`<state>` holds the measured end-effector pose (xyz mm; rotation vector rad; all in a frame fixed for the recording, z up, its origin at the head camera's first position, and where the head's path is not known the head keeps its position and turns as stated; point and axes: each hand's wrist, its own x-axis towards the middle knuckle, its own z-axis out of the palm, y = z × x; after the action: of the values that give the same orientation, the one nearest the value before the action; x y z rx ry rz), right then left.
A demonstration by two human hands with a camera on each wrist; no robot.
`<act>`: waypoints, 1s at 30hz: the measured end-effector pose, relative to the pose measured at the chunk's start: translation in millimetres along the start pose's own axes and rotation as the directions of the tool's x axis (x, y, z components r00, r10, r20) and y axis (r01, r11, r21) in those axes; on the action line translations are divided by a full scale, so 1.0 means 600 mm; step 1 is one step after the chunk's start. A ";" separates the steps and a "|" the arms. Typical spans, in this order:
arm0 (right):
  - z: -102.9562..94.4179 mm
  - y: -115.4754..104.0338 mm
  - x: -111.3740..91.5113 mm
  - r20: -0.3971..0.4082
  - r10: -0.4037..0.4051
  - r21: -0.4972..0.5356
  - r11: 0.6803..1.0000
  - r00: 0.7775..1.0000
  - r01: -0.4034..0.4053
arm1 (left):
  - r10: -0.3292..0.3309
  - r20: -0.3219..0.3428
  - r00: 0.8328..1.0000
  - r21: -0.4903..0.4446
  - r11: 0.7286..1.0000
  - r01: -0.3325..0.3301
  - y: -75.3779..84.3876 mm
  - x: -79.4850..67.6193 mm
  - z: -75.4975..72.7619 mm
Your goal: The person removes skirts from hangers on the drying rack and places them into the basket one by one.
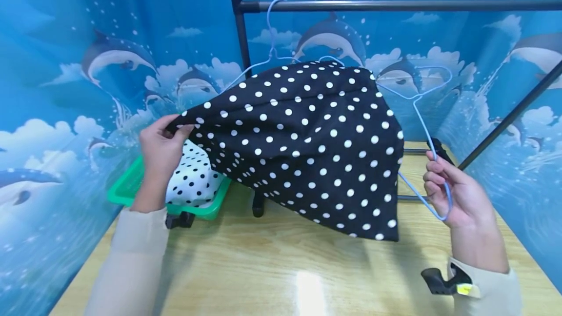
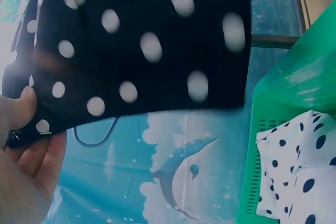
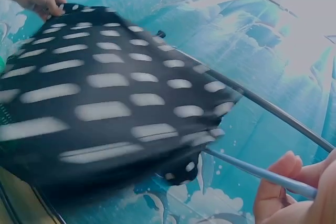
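Note:
A black cloth with white polka dots point(image 1: 303, 145) is stretched out in mid-air in front of the clothes rack. My left hand point(image 1: 161, 148) pinches its left corner between thumb and fingers, seen close up in the left wrist view. In my right hand point(image 1: 458, 196) is a light blue clothes hanger point(image 1: 423, 116), gripped at one end of its frame, with its hook toward the upper right. The hanger's other end goes behind or into the cloth, where the fabric hides it. Part of the cloth looks blurred in the right wrist view.
A second blue hanger point(image 1: 271, 38) hangs from the dark rack rail point(image 1: 395, 6), partly behind the cloth. On the left, a green basket point(image 1: 116, 190) holds a white cloth with black dots point(image 1: 195, 177). Wooden tabletop point(image 1: 246, 252) lies below; a dolphin-print curtain surrounds it.

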<state>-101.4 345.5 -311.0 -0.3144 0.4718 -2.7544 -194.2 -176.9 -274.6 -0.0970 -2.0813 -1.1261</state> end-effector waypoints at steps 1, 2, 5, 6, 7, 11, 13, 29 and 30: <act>0.001 -0.001 -0.001 -0.009 -0.026 0.000 1.000 1.000 0.026 | -0.006 -0.006 1.000 -0.002 1.000 0.006 0.002 0.001 -0.003; 0.002 -0.002 -0.002 -0.022 -0.059 -0.001 0.998 0.998 0.059 | -0.013 -0.012 1.000 -0.005 1.000 0.013 0.005 0.003 -0.006; 0.007 -0.004 -0.005 -0.067 -0.169 -0.023 0.986 0.983 0.168 | -0.003 -0.030 1.000 -0.016 1.000 0.002 0.020 0.009 -0.017; 0.009 -0.004 -0.006 -0.085 -0.202 -0.051 0.979 0.976 0.198 | 0.008 -0.035 0.999 -0.018 1.000 -0.009 0.026 0.012 -0.020; 0.011 -0.005 -0.006 -0.103 -0.229 -0.084 0.972 0.968 0.221 | 0.025 -0.038 0.999 -0.023 0.999 -0.026 0.033 0.016 -0.023; 0.016 -0.002 -0.002 -0.146 -0.269 -0.187 0.952 0.952 0.241 | 0.083 -0.033 0.996 -0.026 0.996 -0.084 0.064 0.033 -0.031; 0.016 0.001 0.001 -0.151 -0.272 -0.217 0.947 0.950 0.237 | 0.096 -0.026 0.995 -0.021 0.995 -0.097 0.078 0.042 -0.033; 0.027 0.012 0.002 -0.114 -0.324 -0.379 0.888 0.939 0.261 | 0.241 -0.038 0.970 0.004 0.971 -0.241 0.146 0.098 -0.083; 0.027 0.013 0.002 -0.112 -0.329 -0.382 0.885 0.938 0.265 | 0.244 -0.045 0.969 0.005 0.970 -0.244 0.146 0.100 -0.087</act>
<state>-95.8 333.4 -298.5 -0.2496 1.0680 -2.9963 -172.1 -178.4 -158.3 -0.3157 -1.9667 -0.9696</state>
